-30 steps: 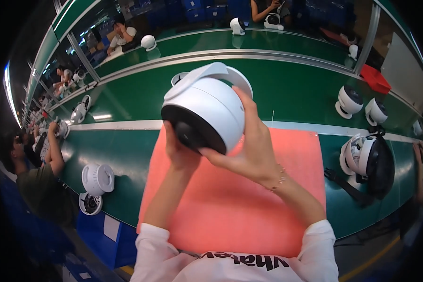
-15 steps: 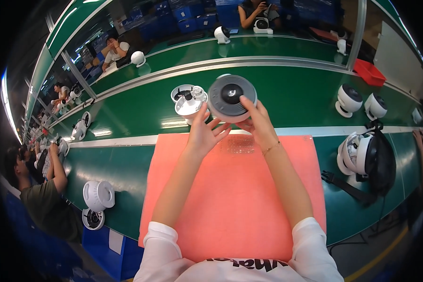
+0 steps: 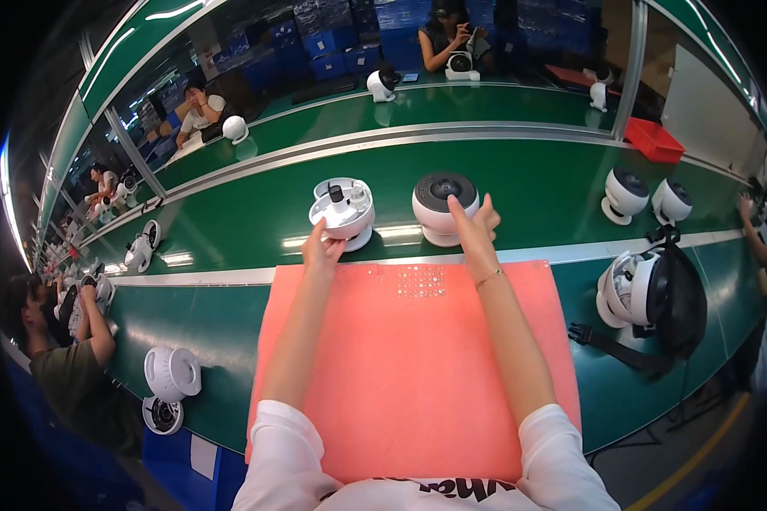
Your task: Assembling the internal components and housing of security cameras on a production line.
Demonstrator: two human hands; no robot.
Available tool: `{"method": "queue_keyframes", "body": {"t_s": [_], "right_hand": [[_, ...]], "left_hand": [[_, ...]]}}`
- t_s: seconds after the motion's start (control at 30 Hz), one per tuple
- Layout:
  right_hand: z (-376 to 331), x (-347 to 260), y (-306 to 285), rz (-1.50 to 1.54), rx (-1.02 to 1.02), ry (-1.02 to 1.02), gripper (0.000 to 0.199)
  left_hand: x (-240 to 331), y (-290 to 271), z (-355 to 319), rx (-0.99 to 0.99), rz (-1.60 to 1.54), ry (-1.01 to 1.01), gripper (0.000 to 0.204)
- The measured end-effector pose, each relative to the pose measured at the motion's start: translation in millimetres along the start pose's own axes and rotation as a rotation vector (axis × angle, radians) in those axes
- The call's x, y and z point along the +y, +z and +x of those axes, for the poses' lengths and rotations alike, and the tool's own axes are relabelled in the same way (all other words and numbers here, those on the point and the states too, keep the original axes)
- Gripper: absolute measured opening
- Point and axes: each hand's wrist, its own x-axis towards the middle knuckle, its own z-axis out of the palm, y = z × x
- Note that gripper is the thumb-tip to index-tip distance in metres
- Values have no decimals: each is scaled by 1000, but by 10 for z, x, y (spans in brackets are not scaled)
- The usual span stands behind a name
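On the green surface beyond the mat stands a white rounded device [image 3: 434, 220] with a dark grey ringed top. My right hand [image 3: 479, 232] is at its right side, thumb over the grey top and the other fingers spread clear of it. To its left is an open white housing [image 3: 358, 228], its inside showing a black cylinder and a clear part. My left hand [image 3: 321, 251] is closed on the housing's near left edge, fingers and thumb at its lower side. A pink mat [image 3: 400, 375] lies under my forearms.
Two white devices [image 3: 626, 200] stand at the right, near a red tray [image 3: 654, 139]. Closer in are an opened white unit [image 3: 619, 289] and a black strap [image 3: 614, 345]. Another white unit [image 3: 172, 375] sits at left, beside a co-worker [image 3: 77, 366]. More people sit beyond the rail.
The grey-topped device has gone from being held up, face toward me, to standing on the green surface. My left hand has moved left onto the open housing; the right hand's fingers have spread.
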Motion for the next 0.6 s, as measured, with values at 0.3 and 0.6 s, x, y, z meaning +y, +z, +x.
{"method": "queue_keyframes", "body": {"t_s": [0.3,0.6], "right_hand": [[-629,-388,-274,-825,-255,-1085,83],[-879,-239,-642,-600,-97,-1462,44]], "left_hand": [[1021,-238,-855,-173,595,27,56],[1073,-299,-1073,-484,388,-44,38]]}}
